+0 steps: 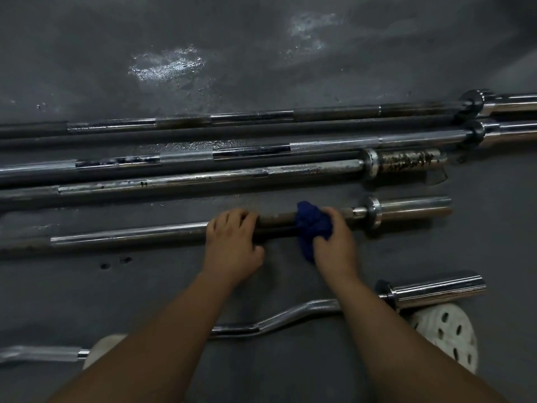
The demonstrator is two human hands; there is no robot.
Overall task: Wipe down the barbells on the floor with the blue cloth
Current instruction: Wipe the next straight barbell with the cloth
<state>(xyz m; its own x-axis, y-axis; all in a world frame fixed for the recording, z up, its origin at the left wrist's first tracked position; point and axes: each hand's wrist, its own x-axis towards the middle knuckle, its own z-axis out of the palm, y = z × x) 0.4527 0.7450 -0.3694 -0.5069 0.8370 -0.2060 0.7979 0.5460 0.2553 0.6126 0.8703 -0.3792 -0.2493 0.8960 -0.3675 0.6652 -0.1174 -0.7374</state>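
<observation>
On floor: left hand (pixel 232 242) grips barbell (pixel 130 235); right hand (pixel 334 239) clutches blue cloth (pixel 311 225) against it.

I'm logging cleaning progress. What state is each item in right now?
blue cloth: bunched, pressed on the bar.
nearest straight barbell: lying flat, gripped by both hands.
left hand: gripping it bare.
right hand: holding the cloth.
rusty-sleeved barbell: lying untouched.
curl bar: lying untouched.
</observation>
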